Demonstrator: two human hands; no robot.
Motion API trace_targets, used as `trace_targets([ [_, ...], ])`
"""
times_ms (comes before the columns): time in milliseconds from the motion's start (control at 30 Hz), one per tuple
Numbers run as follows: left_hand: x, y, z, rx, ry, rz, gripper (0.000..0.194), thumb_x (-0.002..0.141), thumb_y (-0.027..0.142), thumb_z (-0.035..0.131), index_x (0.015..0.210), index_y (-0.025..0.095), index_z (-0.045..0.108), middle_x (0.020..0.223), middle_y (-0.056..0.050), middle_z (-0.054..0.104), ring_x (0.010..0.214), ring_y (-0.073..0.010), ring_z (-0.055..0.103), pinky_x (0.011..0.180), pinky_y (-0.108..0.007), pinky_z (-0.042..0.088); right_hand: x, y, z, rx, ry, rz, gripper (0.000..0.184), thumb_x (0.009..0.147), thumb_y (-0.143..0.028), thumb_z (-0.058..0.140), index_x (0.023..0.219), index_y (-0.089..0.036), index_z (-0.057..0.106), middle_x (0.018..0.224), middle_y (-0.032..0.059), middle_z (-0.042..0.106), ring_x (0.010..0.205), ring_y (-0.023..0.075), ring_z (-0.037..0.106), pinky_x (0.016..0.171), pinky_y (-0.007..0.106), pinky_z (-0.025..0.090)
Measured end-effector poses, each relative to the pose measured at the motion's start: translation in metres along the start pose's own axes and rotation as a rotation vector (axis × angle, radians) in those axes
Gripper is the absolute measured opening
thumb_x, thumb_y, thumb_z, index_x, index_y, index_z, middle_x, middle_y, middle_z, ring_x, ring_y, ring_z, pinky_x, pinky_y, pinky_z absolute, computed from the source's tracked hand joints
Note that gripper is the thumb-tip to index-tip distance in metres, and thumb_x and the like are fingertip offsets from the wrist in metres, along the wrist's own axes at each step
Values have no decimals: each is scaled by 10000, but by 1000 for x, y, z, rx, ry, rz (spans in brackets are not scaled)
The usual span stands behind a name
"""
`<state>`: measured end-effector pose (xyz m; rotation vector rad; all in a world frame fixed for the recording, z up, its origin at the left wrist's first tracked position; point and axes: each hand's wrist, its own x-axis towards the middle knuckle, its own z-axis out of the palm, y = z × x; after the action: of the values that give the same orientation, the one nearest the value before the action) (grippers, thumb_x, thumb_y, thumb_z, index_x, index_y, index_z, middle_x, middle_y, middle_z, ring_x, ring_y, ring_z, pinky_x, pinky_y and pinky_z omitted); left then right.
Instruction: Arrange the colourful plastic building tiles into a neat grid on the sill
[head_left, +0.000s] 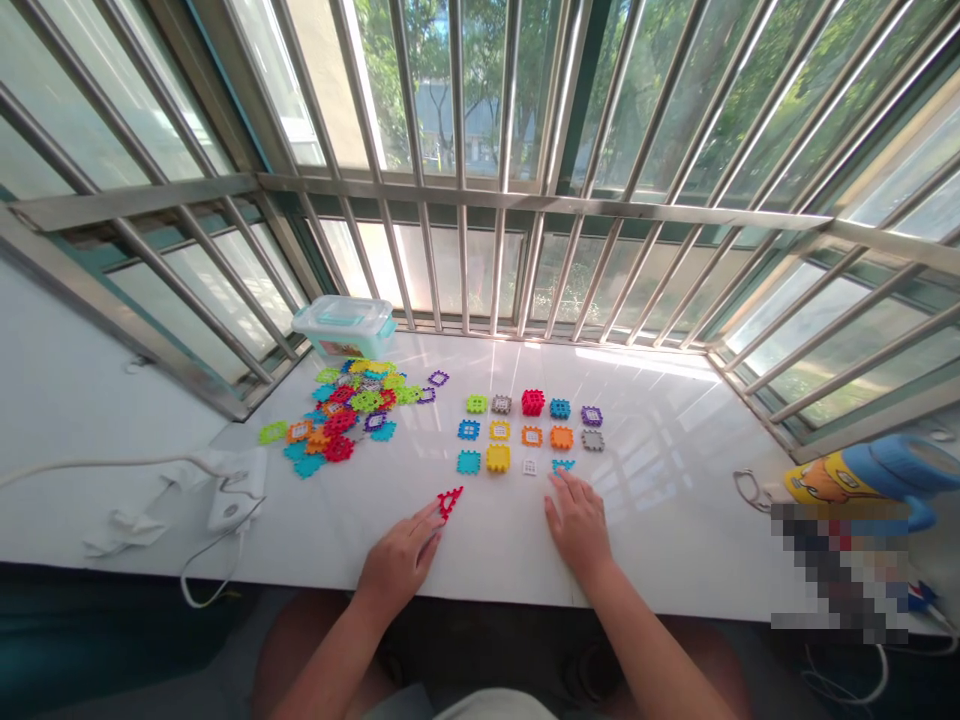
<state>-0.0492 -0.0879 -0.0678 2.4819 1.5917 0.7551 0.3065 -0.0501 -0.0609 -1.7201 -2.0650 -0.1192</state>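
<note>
My left hand [401, 560] lies flat on the white tabletop [480, 545], its fingertips at a red triangular plastic building piece [449, 502]. My right hand [577, 525] rests with its fingers just below a small teal piece [562, 465], and it holds nothing. Between and above the hands, square interlocking pieces in many colours stand in neat rows, such as a red stacked block [532, 402] and a yellow stacked block [497, 458]. Farther left lies a loose heap of similar pieces [349, 410].
A translucent plastic storage box with a teal lid [343, 326] stands in the window corner behind the heap. Steel window bars [457, 200] run along the back. A white power strip with cables [236, 490] lies at left, and a blue and yellow toy [862, 475] sits at right.
</note>
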Motion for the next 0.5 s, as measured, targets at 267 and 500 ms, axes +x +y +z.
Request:
trace_targets([
  [267,10,7,-13,-64,-240,195,448,1078,295,492,1503,412,571,1619,25,521,1269,-186,678,1064,-350,583,-28,-88,2,191,-210,-434,514,1039,-294,533,1553,-311,534,1591,54,547,1483,258,440,1191,443,332],
  [500,7,4,-7,-91,-134,129,409,1069,287,504,1466,311,600,1490,-56,642,1304,-209,664,1071,-369,586,-28,-83,-7,192,-272,-405,498,1051,-332,519,1547,-297,549,1623,34,514,1589,269,292,1284,487,228],
])
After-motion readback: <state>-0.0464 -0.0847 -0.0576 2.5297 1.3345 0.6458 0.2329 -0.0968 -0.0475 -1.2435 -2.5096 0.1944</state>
